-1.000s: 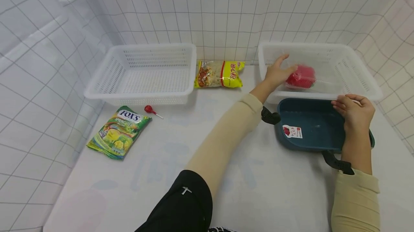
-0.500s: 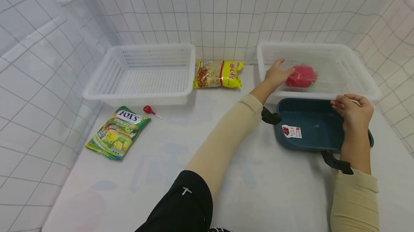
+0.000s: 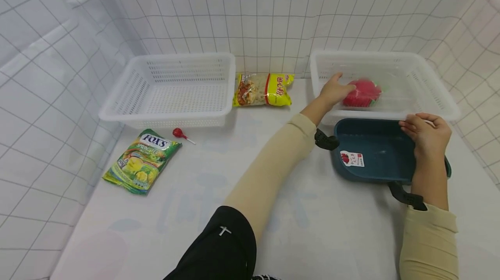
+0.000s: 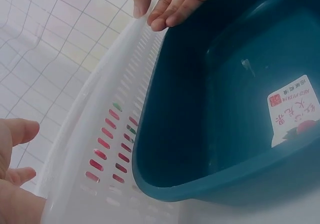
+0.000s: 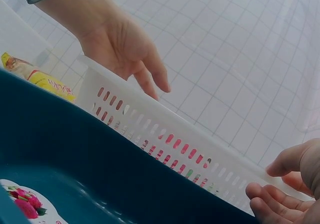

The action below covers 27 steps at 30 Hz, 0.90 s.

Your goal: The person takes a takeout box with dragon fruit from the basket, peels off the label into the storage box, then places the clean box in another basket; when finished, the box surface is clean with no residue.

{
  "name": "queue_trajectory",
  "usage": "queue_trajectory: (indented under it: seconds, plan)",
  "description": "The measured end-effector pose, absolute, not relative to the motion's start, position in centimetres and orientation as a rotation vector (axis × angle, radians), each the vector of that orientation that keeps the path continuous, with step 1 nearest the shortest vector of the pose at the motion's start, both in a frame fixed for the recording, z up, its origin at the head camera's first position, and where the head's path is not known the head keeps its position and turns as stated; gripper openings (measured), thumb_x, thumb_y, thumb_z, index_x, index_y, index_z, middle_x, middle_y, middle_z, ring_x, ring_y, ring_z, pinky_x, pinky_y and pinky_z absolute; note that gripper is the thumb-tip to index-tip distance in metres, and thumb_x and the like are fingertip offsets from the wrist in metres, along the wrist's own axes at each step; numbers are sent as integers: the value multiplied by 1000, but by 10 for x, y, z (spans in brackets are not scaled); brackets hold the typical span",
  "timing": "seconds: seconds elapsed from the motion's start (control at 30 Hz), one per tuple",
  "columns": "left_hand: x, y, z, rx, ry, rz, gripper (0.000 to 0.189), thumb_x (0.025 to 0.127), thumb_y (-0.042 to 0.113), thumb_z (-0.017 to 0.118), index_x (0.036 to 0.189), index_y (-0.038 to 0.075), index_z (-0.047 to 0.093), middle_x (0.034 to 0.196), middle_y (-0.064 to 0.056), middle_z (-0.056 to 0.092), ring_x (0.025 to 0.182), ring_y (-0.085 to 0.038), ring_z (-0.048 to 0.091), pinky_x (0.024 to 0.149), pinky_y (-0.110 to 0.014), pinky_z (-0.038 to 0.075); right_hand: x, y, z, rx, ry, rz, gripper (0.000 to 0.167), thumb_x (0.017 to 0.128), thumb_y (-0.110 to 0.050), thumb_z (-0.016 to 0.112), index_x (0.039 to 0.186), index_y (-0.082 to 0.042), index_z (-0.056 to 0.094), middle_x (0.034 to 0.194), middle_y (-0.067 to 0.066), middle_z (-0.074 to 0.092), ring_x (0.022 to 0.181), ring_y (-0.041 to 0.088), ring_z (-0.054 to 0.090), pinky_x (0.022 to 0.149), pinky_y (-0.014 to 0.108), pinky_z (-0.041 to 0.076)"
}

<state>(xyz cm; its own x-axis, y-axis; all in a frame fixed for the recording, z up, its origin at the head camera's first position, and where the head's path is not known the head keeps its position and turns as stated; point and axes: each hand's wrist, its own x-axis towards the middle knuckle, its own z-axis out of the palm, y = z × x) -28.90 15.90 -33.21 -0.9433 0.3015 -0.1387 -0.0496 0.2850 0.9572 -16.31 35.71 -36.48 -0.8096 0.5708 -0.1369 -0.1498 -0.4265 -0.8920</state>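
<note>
In the head view my left hand (image 3: 333, 92) reaches over the near left part of the right white basket (image 3: 435, 80), fingers spread and curled round nothing. Its thumb overlaps a pink, green-tipped dragon fruit (image 3: 362, 93) lying inside. Through the basket's slots, the left wrist view shows pink patches of the dragon fruit (image 4: 104, 144). My right hand (image 3: 429, 134) pinches the basket's front rim near its right corner; in the right wrist view the rim runs between the thumb and fingers of the right hand (image 5: 295, 184).
A dark teal tub (image 3: 383, 154) with a dragon fruit label stands right before the right basket, under my right wrist. Another white basket (image 3: 175, 119) is at the left. A yellow food packet (image 3: 263, 90) lies between baskets. A Fox's candy bag (image 3: 142, 160) and red lollipop (image 3: 179, 132) lie front left.
The dragon fruit has shifted and turned slightly in the basket, now a little nearer my left thumb. My left hand's raised finger has lowered slightly. The right hand stays on the rim.
</note>
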Motion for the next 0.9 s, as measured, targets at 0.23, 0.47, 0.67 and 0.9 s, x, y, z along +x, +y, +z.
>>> queue_trajectory:
  seconds: [0.23,0.47,0.67,0.9]
  plan:
    - [-289,154,-332,280,2233,1716,67,92,22,65,152,17,34,152,3,36,134,-12,38,102,-31,39,-162,355,-365,-590,-1333,2276,24,81,12,70,90,-1,52,66,11,68,51,21,68,49,27,55]
    - [-281,143,-325,325,2243,1700,65,93,24,63,151,20,35,152,2,38,131,-11,41,101,-33,41,-162,354,-366,-594,-1317,2297,24,82,13,69,90,-1,51,66,11,69,51,22,68,48,27,54]
    - [-278,134,-319,376,2233,1729,62,94,26,62,151,21,36,153,5,36,135,-12,37,103,-34,39,-164,355,-364,-586,-1314,2304,25,81,13,70,90,-1,52,67,11,69,52,21,68,49,27,55]
    - [-276,123,-319,439,2181,1785,60,94,22,63,149,21,39,151,-1,39,134,-11,38,101,-32,42,-162,359,-364,-579,-1267,2339,24,80,15,70,88,0,53,66,13,69,51,23,68,49,29,55]
